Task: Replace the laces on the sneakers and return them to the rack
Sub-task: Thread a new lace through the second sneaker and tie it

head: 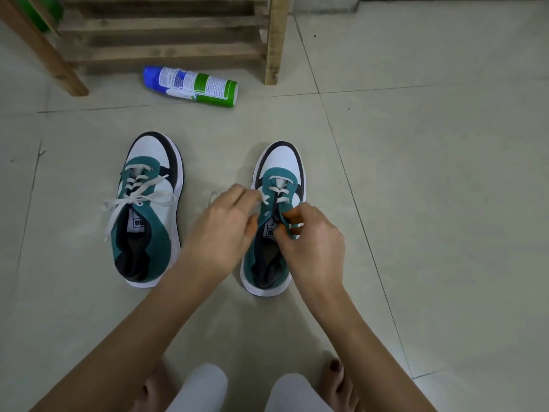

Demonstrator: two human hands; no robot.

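- While you crouch over the pair, your left hand (222,221) has its fingers (240,193) curled in, pinching the white lace (277,190) at the left edge of the half-laced sneaker (280,162).
- Your right hand (315,239) has its fingers (297,211) pinched together at the right eyelet flap of the same shoe. A bit of white shows under them, but it is not clear whether they hold the lace end or the flap itself.
- That shoe stands on the floor (416,203) right in front of you, toe toward the rack (166,25). The lace crosses only the rows nearest the toe, and an upper eyelet on the left flap shows bare.
- To its left, a little apart, sits the laced sneaker (160,233). Its lace runs up through the eyelets, with the ends lying loose over the sides and no bow.
- Farther out, a spray can (190,86) lies on its side on the floor just before the rack.
- You look a bit past halfway: one shoe threaded, the other begun.
- What remains, by my reading, is to finish the upper rows, likely tie both, then carry the pair to the rack, which neither shoe has reached yet.
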